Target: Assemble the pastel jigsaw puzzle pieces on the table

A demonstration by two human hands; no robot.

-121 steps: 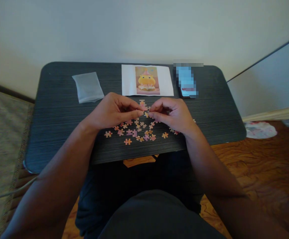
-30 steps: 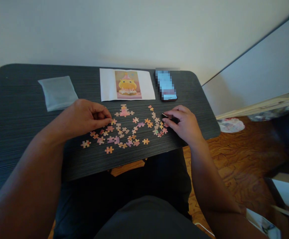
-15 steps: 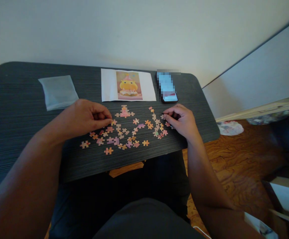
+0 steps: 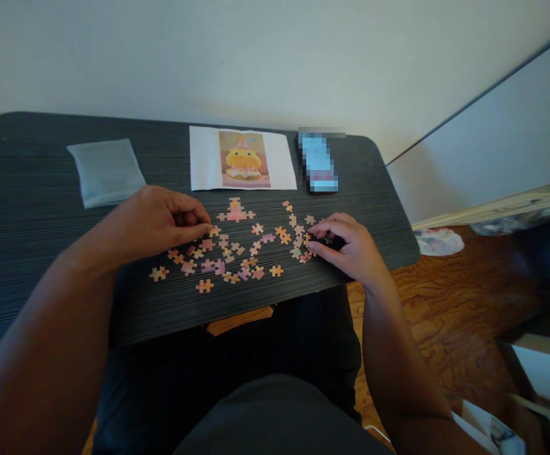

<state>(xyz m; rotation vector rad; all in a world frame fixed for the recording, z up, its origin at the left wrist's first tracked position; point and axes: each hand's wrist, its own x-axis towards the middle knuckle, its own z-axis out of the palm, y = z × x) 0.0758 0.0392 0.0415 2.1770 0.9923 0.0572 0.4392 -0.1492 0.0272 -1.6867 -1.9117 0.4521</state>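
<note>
Many small pink, orange and purple puzzle pieces (image 4: 219, 266) lie scattered on the dark table (image 4: 171, 319). Behind them, several joined pieces form a small pink pointed cluster (image 4: 236, 213). My left hand (image 4: 168, 218) rests at the left of the pieces, thumb and index finger pressed together beside an orange puzzle piece (image 4: 214, 231); whatever is between the fingertips is hidden. My right hand (image 4: 348, 245) is over the right-hand group of pieces, thumb and index finger apart, covering some of them. A loose chain of pieces (image 4: 298, 241) lies beside its fingertips.
Along the back of the table lie a clear plastic bag (image 4: 107, 174), a white sheet (image 4: 205, 158) with a printed picture of a yellow character (image 4: 243, 158), and a phone (image 4: 320, 164). A wall (image 4: 237, 57) rises behind the table.
My right hand has shifted down a little and its thumb and index finger have spread apart. A puzzle piece now shows just above its fingertips. My left hand stays nearly in place.
</note>
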